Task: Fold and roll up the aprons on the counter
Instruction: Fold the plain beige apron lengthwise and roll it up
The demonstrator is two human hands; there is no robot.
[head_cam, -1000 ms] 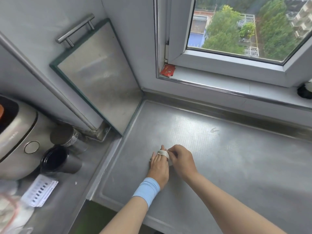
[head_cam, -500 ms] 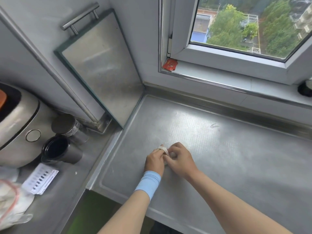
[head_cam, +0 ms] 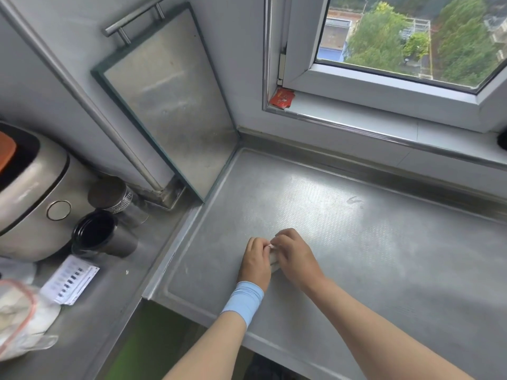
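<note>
Head view is showing me the left hand (head_cam: 255, 260) and right hand (head_cam: 295, 256) touching on the counter (head_cam: 370, 242), fingers curling around a pale apron roll (head_cam: 273, 261), probably pinching it tight so it cannot unroll.

Views: one, a wide-angle camera on the person's head.
Facing: forward and steeply down onto the steel counter (head_cam: 384, 256), with the window (head_cam: 411, 37) at far right.
Nearness: close; both forearms run in from the near edge.
Frame centre: a little beyond the left hand (head_cam: 255, 260) and right hand (head_cam: 296, 257), which meet on the rolled apron (head_cam: 273, 260).
Left edge: rice cooker (head_cam: 30, 193), cut off by the frame.
Lens: straight edges bow toward the borders.
</note>
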